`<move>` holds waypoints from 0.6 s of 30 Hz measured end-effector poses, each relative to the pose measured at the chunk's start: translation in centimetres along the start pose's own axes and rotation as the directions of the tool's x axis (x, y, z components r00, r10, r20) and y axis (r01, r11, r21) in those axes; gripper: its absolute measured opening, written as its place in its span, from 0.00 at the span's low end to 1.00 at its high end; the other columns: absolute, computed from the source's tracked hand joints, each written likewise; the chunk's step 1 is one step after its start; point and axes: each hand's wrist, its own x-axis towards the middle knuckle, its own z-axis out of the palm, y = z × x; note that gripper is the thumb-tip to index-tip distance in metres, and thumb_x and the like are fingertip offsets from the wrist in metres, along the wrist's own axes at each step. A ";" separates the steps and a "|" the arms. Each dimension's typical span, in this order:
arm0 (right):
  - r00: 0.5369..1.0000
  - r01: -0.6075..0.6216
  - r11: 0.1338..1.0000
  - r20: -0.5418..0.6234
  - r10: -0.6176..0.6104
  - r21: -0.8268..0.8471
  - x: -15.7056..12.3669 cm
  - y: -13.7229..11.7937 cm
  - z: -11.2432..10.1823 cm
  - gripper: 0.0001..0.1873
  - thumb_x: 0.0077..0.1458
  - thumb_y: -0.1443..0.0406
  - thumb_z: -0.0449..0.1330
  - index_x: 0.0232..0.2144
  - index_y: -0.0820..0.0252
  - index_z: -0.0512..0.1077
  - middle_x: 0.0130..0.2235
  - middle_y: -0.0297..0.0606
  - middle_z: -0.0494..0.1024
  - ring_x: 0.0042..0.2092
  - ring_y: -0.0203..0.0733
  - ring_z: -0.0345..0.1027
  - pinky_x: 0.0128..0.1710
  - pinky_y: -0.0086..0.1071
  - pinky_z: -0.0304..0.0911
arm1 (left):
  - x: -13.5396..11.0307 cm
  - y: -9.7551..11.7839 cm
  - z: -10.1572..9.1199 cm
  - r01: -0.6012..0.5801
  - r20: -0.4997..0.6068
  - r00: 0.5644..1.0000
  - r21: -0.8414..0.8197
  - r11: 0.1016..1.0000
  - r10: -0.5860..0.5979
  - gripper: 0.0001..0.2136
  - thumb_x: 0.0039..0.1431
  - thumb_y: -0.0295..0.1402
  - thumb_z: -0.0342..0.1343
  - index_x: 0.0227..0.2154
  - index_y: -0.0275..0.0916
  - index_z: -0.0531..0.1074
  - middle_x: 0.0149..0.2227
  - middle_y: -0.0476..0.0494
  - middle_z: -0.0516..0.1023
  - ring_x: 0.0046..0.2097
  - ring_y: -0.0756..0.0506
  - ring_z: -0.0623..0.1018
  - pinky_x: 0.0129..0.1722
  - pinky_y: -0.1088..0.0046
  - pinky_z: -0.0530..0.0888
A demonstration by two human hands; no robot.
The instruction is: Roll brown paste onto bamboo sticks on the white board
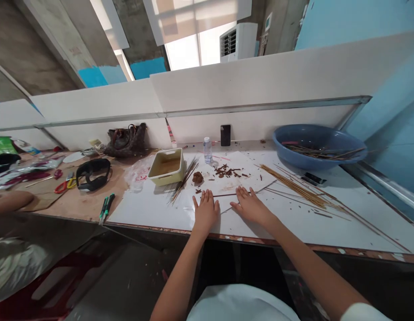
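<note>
My left hand (pixel 206 213) lies palm down on the white tabletop sheet (pixel 146 209), its fingers stretched out. Beside it, my right hand (pixel 251 206) is also flat, with its fingers extended and the thumb apart. A thin dark brown strand (pixel 224 195) spans the gap between the hands, its ends at or under their fingers. Just beyond the left fingers sits a brown lump of clay-like paste (pixel 197 178). Short brown pieces (pixel 226 171) are scattered farther back. A bundle of tan sticks (pixel 292 185) rests to the right of my right hand.
A yellowish basin (pixel 154 178) of brownish liquid and a clear bottle (pixel 207 150) stand behind the hands. A blue tub (pixel 294 157) holding sticks is back right, near a phone (pixel 225 135). Green-handled pliers (pixel 108 206) lie left. Another person's arm (pixel 9 203) rests far left.
</note>
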 end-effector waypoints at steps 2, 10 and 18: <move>1.000 -0.007 1.000 -0.028 0.007 0.008 0.3 0.0 -0.2 0.45 0.78 0.47 0.38 0.78 0.80 0.55 0.79 0.65 0.55 0.81 0.60 0.47 0.81 0.60 0.39 | 0.3 0.0 -0.1 0.000 -0.005 1.000 0.010 1.000 0.000 0.29 0.81 0.37 0.40 0.79 0.36 0.58 0.80 0.35 0.58 0.82 0.34 0.56 0.80 0.35 0.47; 0.996 0.062 0.998 -0.070 -0.060 0.014 -2.0 0.9 2.9 0.46 0.78 0.43 0.39 0.79 0.74 0.56 0.78 0.61 0.57 0.80 0.59 0.51 0.80 0.60 0.42 | -2.9 -0.3 1.7 0.023 -0.036 0.999 -0.017 1.000 -0.024 0.30 0.80 0.38 0.40 0.80 0.39 0.56 0.81 0.38 0.54 0.82 0.34 0.55 0.79 0.32 0.49; 0.991 0.021 1.000 -0.133 -0.021 0.002 -0.3 0.5 1.8 0.40 0.79 0.48 0.42 0.79 0.68 0.58 0.77 0.61 0.60 0.80 0.58 0.53 0.80 0.62 0.43 | -0.4 0.1 1.0 0.042 -0.035 0.999 0.028 0.999 -0.041 0.30 0.80 0.40 0.40 0.79 0.38 0.58 0.80 0.37 0.56 0.82 0.32 0.56 0.79 0.32 0.48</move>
